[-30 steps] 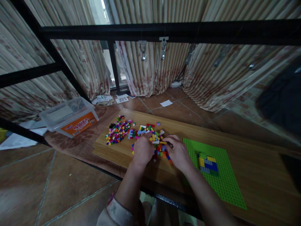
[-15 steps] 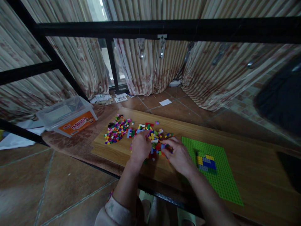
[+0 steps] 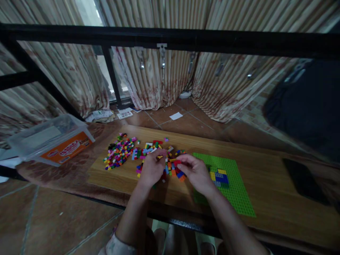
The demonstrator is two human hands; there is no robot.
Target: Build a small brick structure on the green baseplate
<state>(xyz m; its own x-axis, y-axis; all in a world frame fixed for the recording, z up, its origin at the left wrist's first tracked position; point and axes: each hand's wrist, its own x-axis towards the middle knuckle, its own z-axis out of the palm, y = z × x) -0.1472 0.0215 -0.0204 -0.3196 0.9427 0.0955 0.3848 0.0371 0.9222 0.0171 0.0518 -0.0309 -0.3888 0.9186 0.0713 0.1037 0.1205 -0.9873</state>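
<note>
My left hand point(image 3: 151, 170) is over the middle pile of toy building bricks point(image 3: 172, 169), its fingers curled together. Whatever those fingertips hold, if anything, is too small to make out. At the pile's right side, my right hand point(image 3: 196, 173) pinches a red brick point(image 3: 175, 163) between thumb and fingers. Right of that hand lies a green baseplate point(image 3: 237, 191). A small block of yellow, blue and grey bricks point(image 3: 221, 177) stands on it, partly behind my right wrist.
A second pile of small bricks point(image 3: 120, 152) lies at the board's left end. Beyond it sits a clear plastic box point(image 3: 53, 136) with an orange label. A dark flat object point(image 3: 304, 180) rests at the right of the wooden board point(image 3: 265, 166). A black rail point(image 3: 170, 37) crosses in front of curtains.
The view has swung right, so everything appears further left. My right fingers have closed on a red brick and lifted slightly. My left hand stays over the pile.
</note>
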